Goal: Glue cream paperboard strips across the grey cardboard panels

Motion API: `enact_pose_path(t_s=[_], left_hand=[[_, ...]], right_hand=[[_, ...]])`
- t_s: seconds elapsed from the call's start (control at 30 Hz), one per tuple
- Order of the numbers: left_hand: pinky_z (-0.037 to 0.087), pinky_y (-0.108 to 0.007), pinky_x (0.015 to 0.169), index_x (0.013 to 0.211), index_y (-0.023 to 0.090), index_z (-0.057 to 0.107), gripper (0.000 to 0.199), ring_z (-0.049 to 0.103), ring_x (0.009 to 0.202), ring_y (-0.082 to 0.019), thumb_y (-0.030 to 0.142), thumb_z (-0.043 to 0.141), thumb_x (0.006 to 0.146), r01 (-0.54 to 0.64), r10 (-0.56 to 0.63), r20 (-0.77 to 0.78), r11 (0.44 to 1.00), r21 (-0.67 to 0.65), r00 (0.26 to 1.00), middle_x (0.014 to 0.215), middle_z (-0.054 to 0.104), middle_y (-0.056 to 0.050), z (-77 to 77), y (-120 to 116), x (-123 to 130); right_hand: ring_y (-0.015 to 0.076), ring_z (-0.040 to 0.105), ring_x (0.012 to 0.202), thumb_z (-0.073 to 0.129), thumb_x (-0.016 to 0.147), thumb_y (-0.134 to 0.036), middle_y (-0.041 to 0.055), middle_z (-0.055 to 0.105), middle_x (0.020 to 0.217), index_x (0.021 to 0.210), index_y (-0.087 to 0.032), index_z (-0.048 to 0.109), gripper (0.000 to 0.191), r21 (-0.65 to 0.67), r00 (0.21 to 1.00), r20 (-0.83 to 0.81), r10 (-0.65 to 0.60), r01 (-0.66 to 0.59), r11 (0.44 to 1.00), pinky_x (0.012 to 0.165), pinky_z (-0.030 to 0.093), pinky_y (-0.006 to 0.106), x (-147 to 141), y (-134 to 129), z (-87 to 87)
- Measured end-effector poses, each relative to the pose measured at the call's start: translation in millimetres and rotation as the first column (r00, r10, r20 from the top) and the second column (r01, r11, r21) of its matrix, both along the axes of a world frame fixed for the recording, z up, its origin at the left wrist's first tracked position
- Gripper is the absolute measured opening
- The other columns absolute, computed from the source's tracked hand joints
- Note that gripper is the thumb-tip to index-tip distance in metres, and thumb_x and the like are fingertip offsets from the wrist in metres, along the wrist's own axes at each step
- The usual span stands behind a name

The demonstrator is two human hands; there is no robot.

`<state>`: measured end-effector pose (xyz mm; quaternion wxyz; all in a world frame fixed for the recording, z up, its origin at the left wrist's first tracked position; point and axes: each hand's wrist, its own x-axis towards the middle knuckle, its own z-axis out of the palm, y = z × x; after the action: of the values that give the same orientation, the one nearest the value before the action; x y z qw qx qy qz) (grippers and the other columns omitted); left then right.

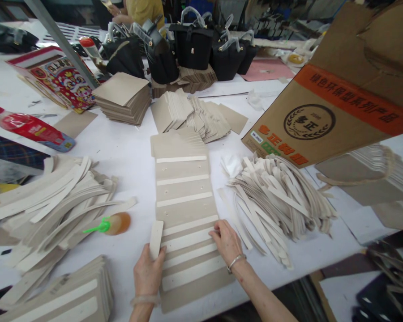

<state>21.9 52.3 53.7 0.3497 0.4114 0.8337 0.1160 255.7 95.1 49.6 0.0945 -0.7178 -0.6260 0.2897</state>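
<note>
While I've got the L hand (147, 268) round a short pale piece (157, 237) at the column's left edge, the R hand (226, 243) is at the right end of one of the pale strips (191, 240) lying across the overlapped cards (184, 167). L grip: narrow, piece held btwn thumb & fingers, far end sticking out past them; can't tell if it's one layer or several. R grip: thumb & fingertips close tog., but from my end can't tell whether they pinch the strip or just press it.

Cards run in a column down the middle of the white table (137, 179), strips crossing them approx. parallel. Step in hand, I'd judge: seating strips on cards & squaring the ends. Next move prob. calls for R fingertips to settle that end flat w/o dragging the card under it, L hand keeping its piece clear of the edge. Spare strips are handy: right heap (282, 197) near R hand, left heap (70, 201) across the table. Squeeze bottle (119, 223) w/ green nozzle lies btwn left heap & column; I'd mind it if L hand reaches that way.
</note>
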Motion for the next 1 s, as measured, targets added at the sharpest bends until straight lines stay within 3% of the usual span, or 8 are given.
enact_pose_path(t_s=[0.23,0.37,0.43,0.5,0.6,0.67,0.9,1.0], left_hand=[[0.040,-0.025,0.059,0.077,0.021,0.051,0.025,0.054,0.063,-0.017,0.045,0.053,0.071,-0.030,0.018,0.187,0.998,0.062,0.982,0.060,0.056,0.004,9.9,-2.9,-8.1],[0.038,-0.022,0.052,0.077,0.019,0.053,0.030,0.046,0.055,-0.012,0.047,0.059,0.067,0.025,-0.054,0.444,0.997,0.072,0.895,0.058,0.051,0.005,29.4,-5.0,-9.7],[0.033,-0.020,0.045,0.081,0.018,0.055,0.033,0.040,0.047,-0.008,0.047,0.060,0.066,0.060,-0.069,0.575,0.998,0.035,0.815,0.057,0.048,0.006,40.9,-4.1,-6.2],[0.028,-0.019,0.040,0.088,0.017,0.055,0.038,0.033,0.043,-0.005,0.048,0.060,0.067,0.102,-0.081,0.692,0.995,0.011,0.717,0.055,0.045,0.007,49.9,-2.3,-1.4],[0.019,-0.018,0.036,0.092,0.017,0.052,0.043,0.025,0.037,-0.002,0.054,0.054,0.071,0.127,-0.076,0.821,0.992,0.004,0.566,0.056,0.043,0.007,56.0,0.1,4.4],[0.013,-0.019,0.034,0.094,0.018,0.050,0.046,0.022,0.034,-0.001,0.059,0.047,0.074,0.124,-0.034,0.874,0.992,-0.031,0.485,0.058,0.044,0.007,57.2,1.2,6.0],[0.012,-0.020,0.035,0.098,0.019,0.050,0.048,0.023,0.033,0.000,0.060,0.035,0.080,0.095,0.116,0.939,0.983,-0.154,0.323,0.064,0.050,0.003,64.6,3.5,7.3],[0.013,-0.020,0.036,0.092,0.018,0.051,0.046,0.021,0.035,0.000,0.059,0.033,0.081,0.042,0.178,0.934,0.979,-0.200,0.310,0.061,0.046,0.005,62.6,4.5,8.6]], right_hand=[[0.0156,0.054,0.065,0.048,0.078,-0.029,0.0010,0.057,0.073,0.073,-0.021,0.052,0.010,0.048,1.000,0.019,0.007,-0.008,0.999,0.057,0.035,0.025,-1.1,-4.1,11.2],[0.0146,0.053,0.062,0.050,0.078,-0.033,0.0005,0.057,0.067,0.075,-0.020,0.057,0.016,-0.008,0.962,-0.269,-0.045,0.044,0.999,0.060,0.039,0.027,-24.1,-2.2,27.5],[0.0114,0.052,0.054,0.055,0.075,-0.036,-0.0005,0.058,0.072,0.088,-0.020,0.058,0.020,-0.163,0.841,-0.528,-0.117,0.034,0.986,0.052,0.041,0.025,-42.7,1.8,36.2],[0.0080,0.050,0.046,0.060,0.071,-0.038,-0.0007,0.058,0.082,0.104,-0.022,0.054,0.037,-0.338,0.625,-0.739,-0.251,-0.021,0.941,0.042,0.040,0.023,-60.4,6.3,43.2],[0.0073,0.051,0.043,0.067,0.066,-0.039,-0.0015,0.057,0.077,0.107,-0.020,0.052,0.048,-0.463,0.310,-0.857,-0.412,-0.109,0.880,0.038,0.041,0.021,-76.4,9.9,49.5],[0.0093,0.055,0.047,0.071,0.064,-0.038,-0.0016,0.059,0.069,0.103,-0.017,0.055,0.047,-0.480,0.183,-0.871,-0.456,-0.114,0.870,0.041,0.043,0.021,-79.1,9.7,50.5],[0.0127,0.060,0.053,0.075,0.061,-0.032,0.0020,0.064,0.064,0.101,-0.014,0.060,0.047,-0.532,0.018,-0.846,-0.533,-0.092,0.842,0.045,0.045,0.022,-76.2,5.9,48.8],[0.0108,0.058,0.050,0.077,0.058,-0.030,0.0019,0.064,0.064,0.098,-0.014,0.063,0.045,-0.573,-0.002,-0.819,-0.574,-0.071,0.817,0.044,0.045,0.021,-76.6,6.3,49.9]])
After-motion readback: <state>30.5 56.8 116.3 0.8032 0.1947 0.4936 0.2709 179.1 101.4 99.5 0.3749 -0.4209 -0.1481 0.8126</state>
